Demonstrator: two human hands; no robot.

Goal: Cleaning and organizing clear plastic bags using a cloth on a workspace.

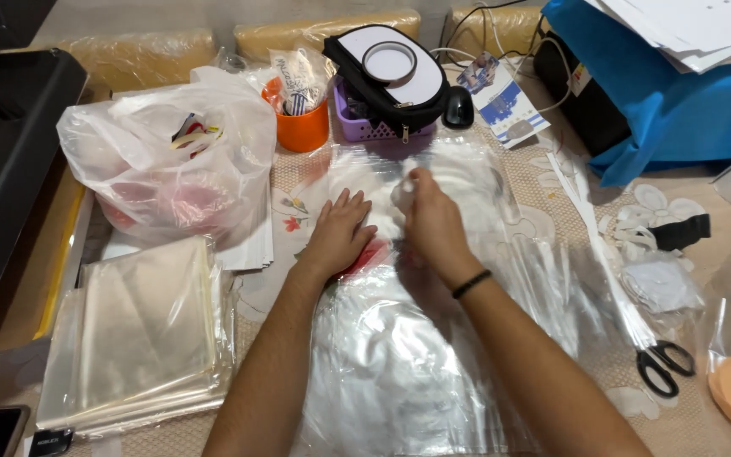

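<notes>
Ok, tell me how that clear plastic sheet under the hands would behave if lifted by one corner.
The clear plastic sheet would probably flop and drape, since it is thin and wrinkled. Its glossy surface suggests it may slip. It looks light; the left hand lies flat on it, and the right hand is on it too.

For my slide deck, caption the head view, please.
Both hands, left hand and right hand, press on a clear bag beside scissors.
</notes>
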